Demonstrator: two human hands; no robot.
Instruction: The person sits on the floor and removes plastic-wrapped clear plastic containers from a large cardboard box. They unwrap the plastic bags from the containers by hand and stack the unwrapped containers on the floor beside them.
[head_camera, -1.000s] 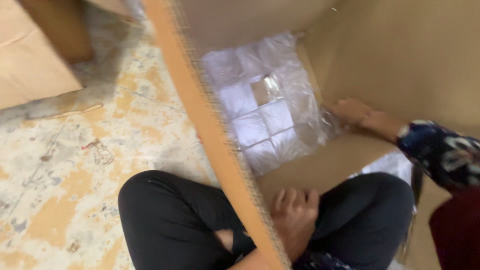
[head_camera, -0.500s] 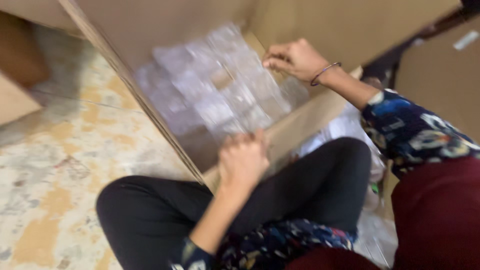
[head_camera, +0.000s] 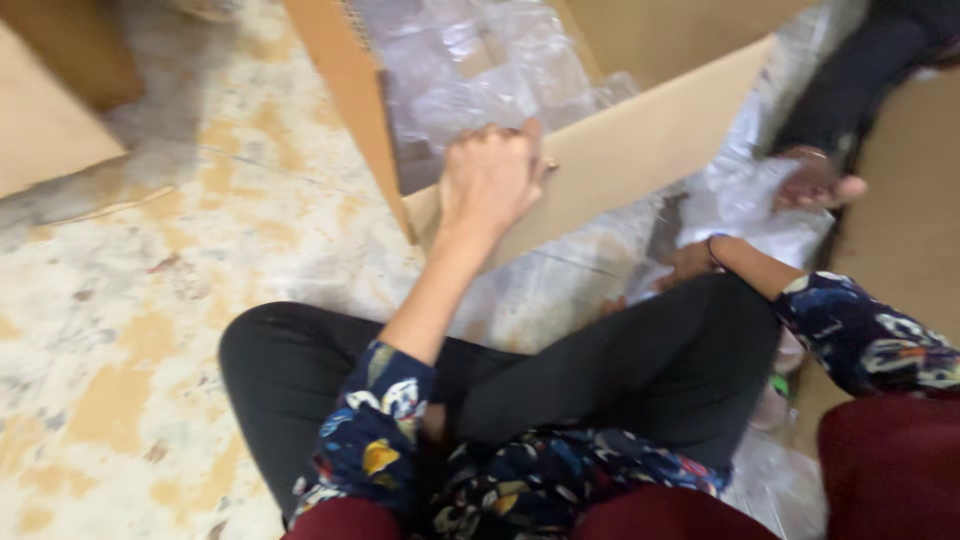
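I sit cross-legged on the floor in front of an open cardboard box (head_camera: 640, 150) that holds clear plastic packets (head_camera: 470, 70). My left hand (head_camera: 490, 180) reaches forward and its fingers curl over the top edge of the box's near flap. Down beside my right knee, my right hand (head_camera: 688, 264) rests among clear plastic bags (head_camera: 745, 205). My leg hides most of that hand, so its fingers do not show. The picture is blurred by motion.
Another person's limb in dark cloth (head_camera: 822, 178) rests on the plastic bags at the upper right. More cardboard (head_camera: 55, 120) lies at the upper left and a brown sheet (head_camera: 905, 230) at the right. The floor (head_camera: 150, 330) is mottled stone.
My right hand has come out of the box and dropped to the plastic bags by my knee. My left hand has risen from my lap to the box's near flap.
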